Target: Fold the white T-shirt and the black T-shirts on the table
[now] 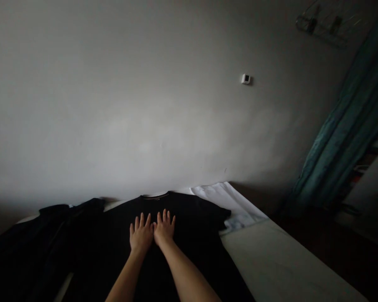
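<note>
1. Evidently a T-shirt [195, 214], black, one: spread out under both hands, collar [156, 196] just beyond the fingertips. We judge it laid wide so that the cloth lies flat and within reach.
2. Left hand [141, 235]: palm down on the chest of the shirt, fingers moderately parted, gripping nothing. We read the flat palm as sharing its weight across the cloth.
3. Right hand [164, 229]: likewise palm down, fingers apart and holding nothing, thumb beside the other thumb; whether they touch, we cannot tell.
4. Table [280, 256], pale: under the shirt, showing to the right of the fingers; we suppose it serves as a firm backing.
5. White cloth [236, 200]: beyond and right of the fingers, partly under the shirt's sleeve [219, 214].
6. Dark garment [15, 247]: left of the fingers; its border with the shirt is lost in shadow.
7. Wall [145, 126]: beyond the fingertips, bearing a small white box [246, 79] up to their right.
8. Curtain [334, 138], green: far right of the fingers, hanging at a slant in our view.
</note>
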### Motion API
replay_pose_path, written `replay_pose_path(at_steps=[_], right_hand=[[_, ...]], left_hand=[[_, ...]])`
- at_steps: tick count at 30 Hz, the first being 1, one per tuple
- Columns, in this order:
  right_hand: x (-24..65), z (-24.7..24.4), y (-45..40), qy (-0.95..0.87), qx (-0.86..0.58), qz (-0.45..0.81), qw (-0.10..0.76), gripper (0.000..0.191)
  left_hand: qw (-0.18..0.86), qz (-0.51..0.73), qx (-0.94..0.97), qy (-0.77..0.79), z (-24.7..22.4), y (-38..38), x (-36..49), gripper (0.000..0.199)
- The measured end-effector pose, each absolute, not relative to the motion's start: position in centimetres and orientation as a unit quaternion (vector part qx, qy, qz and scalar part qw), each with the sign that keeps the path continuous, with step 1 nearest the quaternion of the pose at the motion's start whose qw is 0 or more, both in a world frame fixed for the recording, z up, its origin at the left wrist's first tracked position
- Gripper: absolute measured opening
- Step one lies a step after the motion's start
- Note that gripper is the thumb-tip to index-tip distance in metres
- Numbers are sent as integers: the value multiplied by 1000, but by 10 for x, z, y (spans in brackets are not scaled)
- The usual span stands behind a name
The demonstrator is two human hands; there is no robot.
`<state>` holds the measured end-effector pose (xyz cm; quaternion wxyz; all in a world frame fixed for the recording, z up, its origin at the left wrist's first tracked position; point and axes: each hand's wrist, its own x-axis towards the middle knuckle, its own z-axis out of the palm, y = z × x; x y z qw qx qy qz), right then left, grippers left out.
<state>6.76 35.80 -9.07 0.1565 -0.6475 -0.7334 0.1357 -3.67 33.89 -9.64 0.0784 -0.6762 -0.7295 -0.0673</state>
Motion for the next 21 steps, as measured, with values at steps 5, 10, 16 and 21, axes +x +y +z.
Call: replay_pose_path(at_steps=[5,10,16,21], right_hand=[[79,-96,298,-753,-620,141,170,57],[128,-92,254,-761,-618,115,160,60],[209,-89,210,-756,-638,84,122,58],[235,-81,181,-714,-692,66,87,61]], left_hand=[[81,-73,-690,-715,-105,281,-38,54],[96,-43,-696,-710,-102,230,-58,53],[85,-4,-725,-683,-103,173,-113,49],[78,21,-715,-694,-107,138,-131,49]])
